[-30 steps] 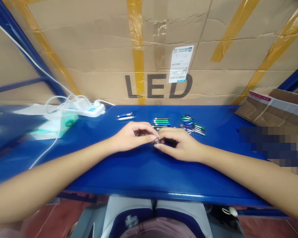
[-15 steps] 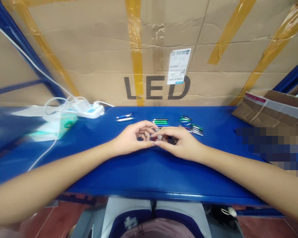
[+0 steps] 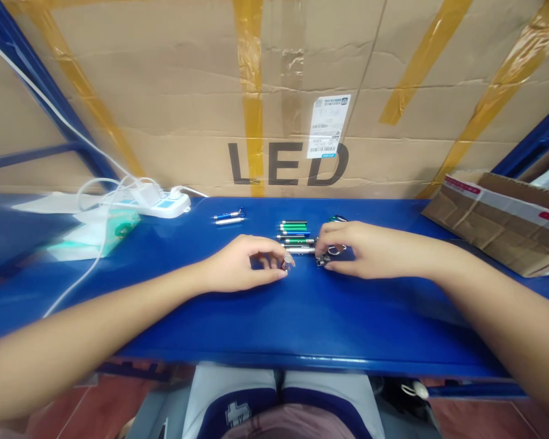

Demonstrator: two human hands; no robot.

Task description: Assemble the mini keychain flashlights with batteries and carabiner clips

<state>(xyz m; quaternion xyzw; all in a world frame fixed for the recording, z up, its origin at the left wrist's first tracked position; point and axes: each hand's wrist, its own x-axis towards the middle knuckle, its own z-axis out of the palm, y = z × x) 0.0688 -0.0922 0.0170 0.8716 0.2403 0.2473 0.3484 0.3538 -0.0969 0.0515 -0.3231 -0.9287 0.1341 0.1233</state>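
My left hand (image 3: pixel 242 268) rests on the blue table (image 3: pixel 274 317) with its fingers curled, pinching a small silver part (image 3: pixel 287 263) between thumb and fingertips. My right hand (image 3: pixel 361 250) lies to the right of it, fingers bent down over a small pile of carabiner clips (image 3: pixel 332 250); what it grips there is hidden. Between and behind the hands lie several small pen-like flashlights (image 3: pixel 295 230), green, blue and silver, in a row. Two more flashlights (image 3: pixel 229 217) lie apart to the left.
A white power strip (image 3: pixel 162 204) with cables and a teal tissue pack (image 3: pixel 103 235) sit at the left. A big cardboard box marked LED (image 3: pixel 288 122) stands as a wall behind. An open cardboard box (image 3: pixel 498 219) is at the right.
My hands were together at the table's middle, both on the small part. The right hand has moved right and back onto the clips; the left keeps the silver part.
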